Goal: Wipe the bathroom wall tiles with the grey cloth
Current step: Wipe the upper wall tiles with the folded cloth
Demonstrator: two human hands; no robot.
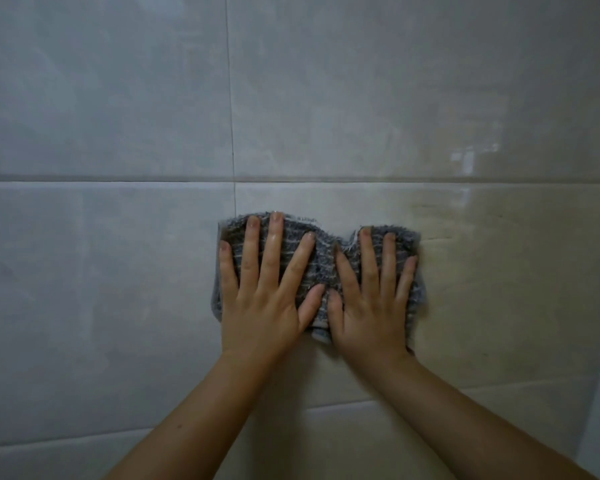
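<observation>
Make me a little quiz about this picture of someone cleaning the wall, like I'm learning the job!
1. Fill the gap: the grey cloth lies just ___ the horizontal grout line.
2. True or false: only the left hand presses the cloth against the wall tiles.
3. How do the fingers of the right hand lie? A: curled in a fist. B: spread flat on the cloth. C: pinching one corner.

Key: 1 below; 2 false, both hands press it; 3 B.
</observation>
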